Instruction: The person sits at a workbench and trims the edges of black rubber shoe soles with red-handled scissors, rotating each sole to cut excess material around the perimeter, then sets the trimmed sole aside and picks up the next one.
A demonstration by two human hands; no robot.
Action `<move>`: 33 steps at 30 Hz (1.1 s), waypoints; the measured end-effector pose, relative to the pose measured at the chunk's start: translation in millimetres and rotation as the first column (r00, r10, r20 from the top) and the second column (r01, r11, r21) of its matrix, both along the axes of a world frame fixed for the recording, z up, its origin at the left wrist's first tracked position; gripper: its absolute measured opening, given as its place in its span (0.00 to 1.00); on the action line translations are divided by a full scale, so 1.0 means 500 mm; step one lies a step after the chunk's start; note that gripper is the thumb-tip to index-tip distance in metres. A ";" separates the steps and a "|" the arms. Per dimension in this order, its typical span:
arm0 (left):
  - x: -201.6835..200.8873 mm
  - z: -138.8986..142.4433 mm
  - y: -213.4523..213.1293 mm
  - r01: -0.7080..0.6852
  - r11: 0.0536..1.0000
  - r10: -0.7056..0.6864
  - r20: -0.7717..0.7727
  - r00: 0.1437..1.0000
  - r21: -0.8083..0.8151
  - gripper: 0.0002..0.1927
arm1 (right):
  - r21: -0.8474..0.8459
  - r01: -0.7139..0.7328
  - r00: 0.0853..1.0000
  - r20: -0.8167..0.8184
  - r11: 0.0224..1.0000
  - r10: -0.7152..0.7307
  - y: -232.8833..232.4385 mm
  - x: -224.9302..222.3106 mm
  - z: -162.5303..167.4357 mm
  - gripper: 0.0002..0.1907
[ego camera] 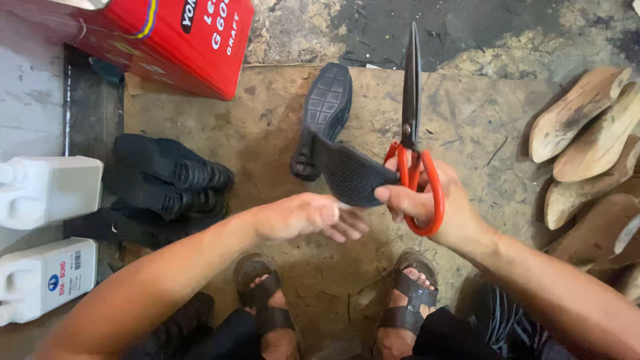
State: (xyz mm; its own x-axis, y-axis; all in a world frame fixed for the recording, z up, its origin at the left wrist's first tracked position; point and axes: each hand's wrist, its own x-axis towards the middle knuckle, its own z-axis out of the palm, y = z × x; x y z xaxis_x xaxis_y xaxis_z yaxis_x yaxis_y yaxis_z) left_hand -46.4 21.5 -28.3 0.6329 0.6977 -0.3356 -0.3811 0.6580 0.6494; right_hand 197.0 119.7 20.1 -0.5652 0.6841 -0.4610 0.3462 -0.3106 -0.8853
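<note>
Right hand (pixel 427 203) clamped on red-handled steel scissors (pixel 412 127), long blades together, pointing away, thumb pinching a black ridged rubber sole (pixel 350 175) held above the worn brown floor mat (pixel 267 133). Left hand (pixel 303 215) beside it, fingers loosely apart, holding nothing. Pale wooden shoe lasts (pixel 587 147) stacked at right.

Head view, steeply down, close.

Stained floor (pixel 280 127), black soles (pixel 167 180), wooden lasts (pixel 587 140)
</note>
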 end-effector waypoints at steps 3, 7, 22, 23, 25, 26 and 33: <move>-0.006 -0.032 -0.020 -0.178 0.964 0.224 0.239 0.945 -0.198 0.29 | -0.009 0.013 1.000 0.025 1.000 -0.012 -0.025 -0.003 -0.009 0.17; -0.015 -0.032 -0.011 -0.382 0.921 0.391 0.188 0.901 -0.081 0.30 | 0.006 0.024 0.988 -0.154 1.000 -0.022 -0.035 0.002 -0.022 0.15; -0.056 0.000 0.037 -0.536 0.834 0.540 0.005 0.842 0.127 0.23 | 0.593 -0.366 0.908 0.398 0.718 0.133 -0.026 0.070 -0.046 0.29; -0.054 0.000 0.037 -0.533 0.836 0.536 0.014 0.844 0.130 0.23 | 0.644 -0.372 0.907 0.405 0.669 0.115 -0.030 0.068 -0.045 0.29; -0.047 0.001 0.034 -0.527 0.839 0.528 0.032 0.849 0.137 0.22 | 0.688 -0.384 0.903 0.419 0.616 0.095 -0.036 0.068 -0.038 0.30; -0.043 0.003 0.031 -0.524 0.840 0.525 0.032 0.850 0.137 0.22 | 0.684 -0.391 0.899 0.429 0.616 0.094 -0.039 0.069 -0.033 0.30; -0.028 0.012 0.017 -0.527 0.840 0.532 0.002 0.847 0.129 0.22 | 0.597 -0.355 0.908 0.403 0.720 0.114 -0.052 0.083 -0.012 0.25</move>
State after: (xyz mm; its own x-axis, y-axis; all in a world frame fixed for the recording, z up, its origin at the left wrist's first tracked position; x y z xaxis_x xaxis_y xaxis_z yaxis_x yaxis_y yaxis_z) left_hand -60.5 29.9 -22.4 0.1456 0.9595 -0.2411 -0.6263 0.2780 0.7283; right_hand 238.5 93.5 14.0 -0.6535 0.7439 -0.1395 0.6215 0.4223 -0.6598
